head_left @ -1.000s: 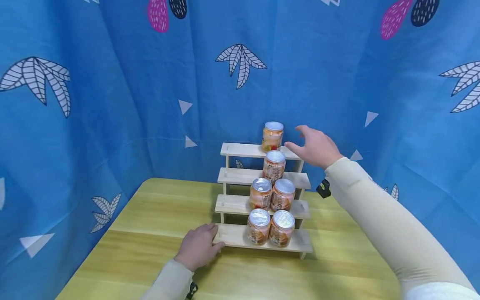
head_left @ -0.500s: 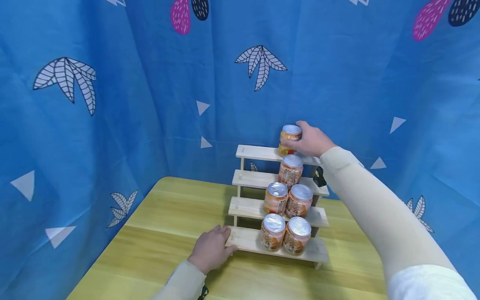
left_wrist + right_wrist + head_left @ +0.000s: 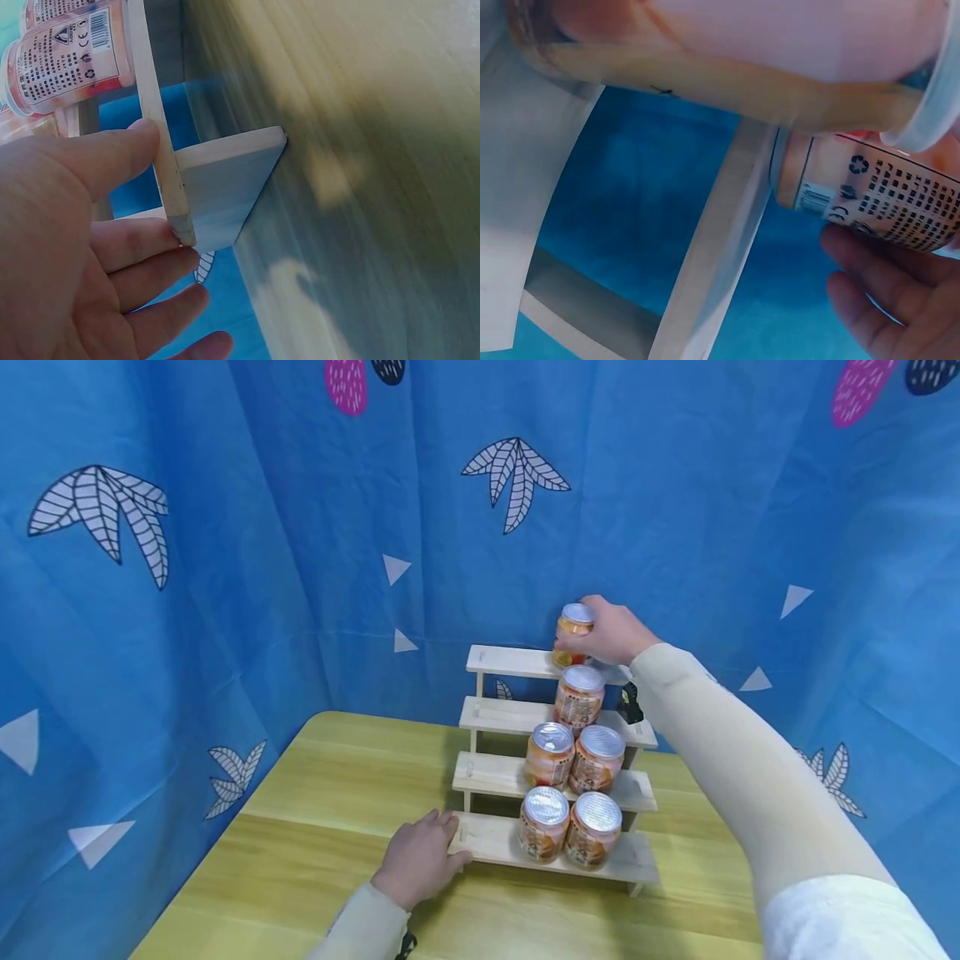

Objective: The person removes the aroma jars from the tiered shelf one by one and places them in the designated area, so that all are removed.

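1. Hands: the right hand (image 3: 609,633) grasps the top jar (image 3: 574,628); the left hand (image 3: 418,860) pinches the left end of the rack's (image 3: 487,837) bottom shelf, thumb on top.
2. Blue patterned curtain (image 3: 675,485) hangs behind and to both sides.
3. Yellow wood-grain surface (image 3: 337,785) carries the rack.
4. The rack has four pale stepped shelves bearing six upright jars.
5. On the highest shelf stands the top jar, partly hidden by the right hand; yellow and red show on it, but whether as label or filling I cannot tell.
6. One orange jar (image 3: 578,706) stands on the shelf below, then an upper pair (image 3: 595,768) side by side, then a lower pair (image 3: 591,841).
7. In the right wrist view, a near jar's (image 3: 742,94) clear wall shows amber filling, too blurred to name.
8. Silvery lids (image 3: 546,806) close all six.
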Demonstrator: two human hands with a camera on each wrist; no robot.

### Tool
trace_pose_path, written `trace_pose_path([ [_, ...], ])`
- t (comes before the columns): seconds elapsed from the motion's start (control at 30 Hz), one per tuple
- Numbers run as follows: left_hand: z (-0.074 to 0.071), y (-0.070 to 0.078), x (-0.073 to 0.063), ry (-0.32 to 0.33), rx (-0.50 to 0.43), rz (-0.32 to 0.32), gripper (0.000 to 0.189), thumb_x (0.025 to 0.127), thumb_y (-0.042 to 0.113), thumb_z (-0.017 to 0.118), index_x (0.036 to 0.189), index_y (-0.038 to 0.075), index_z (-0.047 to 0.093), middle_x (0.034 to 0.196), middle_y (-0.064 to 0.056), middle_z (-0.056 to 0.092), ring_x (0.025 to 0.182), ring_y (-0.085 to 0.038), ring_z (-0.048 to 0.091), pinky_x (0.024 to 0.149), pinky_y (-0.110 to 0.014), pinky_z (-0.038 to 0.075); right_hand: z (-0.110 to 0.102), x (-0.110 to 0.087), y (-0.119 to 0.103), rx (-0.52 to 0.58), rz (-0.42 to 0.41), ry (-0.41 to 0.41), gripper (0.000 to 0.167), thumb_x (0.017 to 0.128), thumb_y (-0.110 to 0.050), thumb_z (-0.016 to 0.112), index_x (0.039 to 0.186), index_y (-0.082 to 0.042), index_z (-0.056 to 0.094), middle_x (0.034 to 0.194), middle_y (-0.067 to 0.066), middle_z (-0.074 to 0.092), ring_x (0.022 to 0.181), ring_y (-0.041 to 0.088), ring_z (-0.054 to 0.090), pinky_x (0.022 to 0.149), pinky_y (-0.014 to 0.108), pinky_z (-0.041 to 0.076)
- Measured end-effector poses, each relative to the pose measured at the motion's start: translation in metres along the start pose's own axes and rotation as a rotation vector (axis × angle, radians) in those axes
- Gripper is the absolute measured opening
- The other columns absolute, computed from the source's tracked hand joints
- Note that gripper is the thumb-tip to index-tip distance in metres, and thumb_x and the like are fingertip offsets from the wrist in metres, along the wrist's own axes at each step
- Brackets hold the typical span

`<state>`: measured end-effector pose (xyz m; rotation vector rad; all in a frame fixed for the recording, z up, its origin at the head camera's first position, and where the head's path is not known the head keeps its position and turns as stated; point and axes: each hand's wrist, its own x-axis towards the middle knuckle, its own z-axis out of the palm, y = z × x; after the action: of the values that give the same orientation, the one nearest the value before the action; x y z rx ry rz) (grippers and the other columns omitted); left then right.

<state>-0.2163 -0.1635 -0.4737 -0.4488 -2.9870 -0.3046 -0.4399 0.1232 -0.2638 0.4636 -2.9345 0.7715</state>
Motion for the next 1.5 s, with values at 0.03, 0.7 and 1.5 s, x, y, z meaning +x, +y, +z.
trace_pose_path([
  [0.03,0.0,0.0,-0.001,0.0,0.003,0.001,0.062,0.091,0.047,0.07,0.129,-0.001,0.065,0.136,-0.018,0.063,0.126,-0.04,0.058,0.098,-0.055,0.053,0.0,-0.001,0.0,0.003,0.003,0.004,0.095,0.083,-0.059,0.075,0.151,-0.006,0.033,0.131,0.019,0.056,0.112,0.036,0.058,0.095,0.055,0.052],
  [0.7,0.001,-0.001,0.0,-0.037,-0.028,-0.019,0.064,0.094,0.048,0.066,0.133,-0.002,0.062,0.14,-0.018,0.059,0.129,-0.04,0.055,0.104,-0.053,0.049,-0.045,-0.046,0.039,-0.034,0.042,0.083,0.102,0.082,-0.069,0.069,0.153,-0.006,0.031,0.126,0.022,0.056,0.107,0.039,0.058,0.08,0.053,0.054],
  [1.5,-0.007,0.009,0.0,-0.072,-0.084,-0.036,0.063,0.094,0.044,0.069,0.134,-0.004,0.061,0.142,-0.021,0.057,0.13,-0.043,0.054,0.105,-0.058,0.046,-0.038,-0.136,0.141,-0.037,0.144,0.067,0.105,0.083,-0.068,0.07,0.146,0.005,0.027,0.121,0.029,0.053,0.098,0.042,0.06,0.066,0.043,0.056],
])
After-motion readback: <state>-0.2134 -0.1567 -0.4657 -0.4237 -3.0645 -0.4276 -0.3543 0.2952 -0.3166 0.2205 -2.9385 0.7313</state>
